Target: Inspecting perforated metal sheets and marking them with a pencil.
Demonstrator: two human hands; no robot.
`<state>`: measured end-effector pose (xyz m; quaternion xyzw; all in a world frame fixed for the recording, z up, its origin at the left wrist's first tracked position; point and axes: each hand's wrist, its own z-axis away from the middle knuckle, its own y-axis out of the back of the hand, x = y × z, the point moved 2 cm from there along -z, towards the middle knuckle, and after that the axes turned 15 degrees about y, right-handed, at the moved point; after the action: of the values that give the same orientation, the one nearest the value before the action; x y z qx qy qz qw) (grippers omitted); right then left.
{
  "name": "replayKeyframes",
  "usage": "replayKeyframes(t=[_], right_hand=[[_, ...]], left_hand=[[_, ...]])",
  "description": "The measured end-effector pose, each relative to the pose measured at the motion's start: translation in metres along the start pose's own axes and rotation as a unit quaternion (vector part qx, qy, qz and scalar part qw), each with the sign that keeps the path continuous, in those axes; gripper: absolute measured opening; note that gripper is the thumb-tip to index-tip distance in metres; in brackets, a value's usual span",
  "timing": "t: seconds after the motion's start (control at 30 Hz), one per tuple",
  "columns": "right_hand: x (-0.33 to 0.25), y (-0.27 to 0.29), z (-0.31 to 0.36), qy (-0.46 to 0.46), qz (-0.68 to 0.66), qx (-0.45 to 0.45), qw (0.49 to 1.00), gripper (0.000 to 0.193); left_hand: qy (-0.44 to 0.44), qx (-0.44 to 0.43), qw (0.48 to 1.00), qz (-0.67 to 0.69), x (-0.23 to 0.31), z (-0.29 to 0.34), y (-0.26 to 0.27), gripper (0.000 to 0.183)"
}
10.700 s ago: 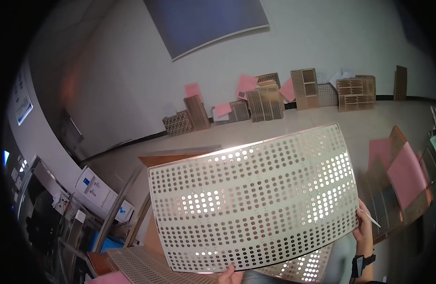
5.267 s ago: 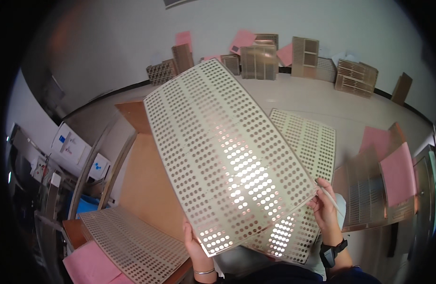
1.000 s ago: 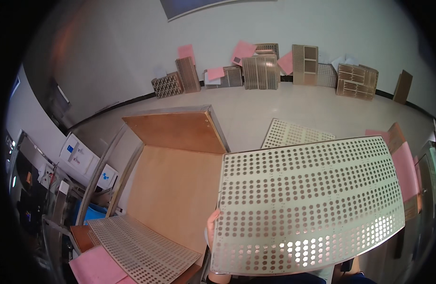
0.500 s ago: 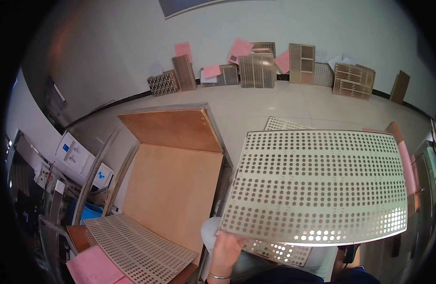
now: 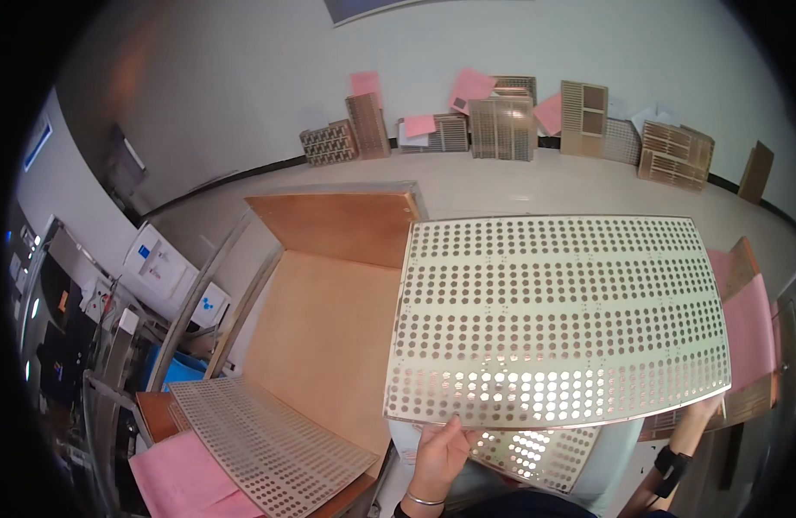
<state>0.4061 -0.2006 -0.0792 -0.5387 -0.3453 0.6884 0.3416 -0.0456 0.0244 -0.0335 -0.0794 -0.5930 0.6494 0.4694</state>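
Note:
I hold a large pale circuit board panel [image 5: 553, 306] up in front of me, tilted, with rows of round shiny metallic dots across it. My left hand [image 5: 441, 453] pinches its lower edge near the left corner, thumb on the face. My right hand [image 5: 704, 410] grips the lower right corner, its fingers mostly hidden behind the sheet. Below the held panel, part of another dotted panel [image 5: 536, 453] shows over a pale surface. At lower left, a similar dotted panel [image 5: 272, 445] lies on a wooden rack beside a pink sheet [image 5: 190, 475].
A wooden-lined rack [image 5: 329, 324] with a raised back board [image 5: 337, 216] stands left of the held panel. Pink sheets [image 5: 750, 324] lie on a wooden stand at right. Several stacked panels [image 5: 501, 129] lean along the far wall. A white box [image 5: 160, 263] and blue bin [image 5: 177, 367] sit at left.
The held panel has moved left and levelled out, its bright reflection spreading along the lower rows. My right hand and forearm have come into view at its lower right corner.

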Motion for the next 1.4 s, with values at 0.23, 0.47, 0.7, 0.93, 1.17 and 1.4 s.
replayKeyframes(t=[0.23,0.47,0.7,0.93,1.17,1.4], right_hand=[[0.009,-0.048,0.045,0.072,0.019,0.080,0.994,0.043],[0.022,-0.009,0.017,0.019,0.004,0.085,0.996,0.042],[0.027,0.005,0.005,0.014,0.030,0.084,0.996,0.042],[0.033,0.007,0.006,0.016,0.033,0.092,0.995,0.045],[0.035,0.008,0.008,0.005,0.035,0.104,0.994,0.043],[0.038,0.027,0.003,-0.028,0.056,0.026,0.998,0.046]], left_hand=[[0.010,-0.015,0.999,-0.049,-0.007,0.001,0.003,0.037],[0.005,-0.015,0.998,-0.055,-0.005,0.002,0.001,0.035],[0.013,-0.011,0.997,-0.078,-0.006,0.002,0.002,0.041],[0.024,0.003,0.996,-0.085,-0.003,0.000,0.003,0.046],[0.020,0.005,0.997,-0.079,-0.002,-0.001,0.002,0.047],[0.018,0.012,0.996,-0.085,0.000,0.003,0.016,0.050]])
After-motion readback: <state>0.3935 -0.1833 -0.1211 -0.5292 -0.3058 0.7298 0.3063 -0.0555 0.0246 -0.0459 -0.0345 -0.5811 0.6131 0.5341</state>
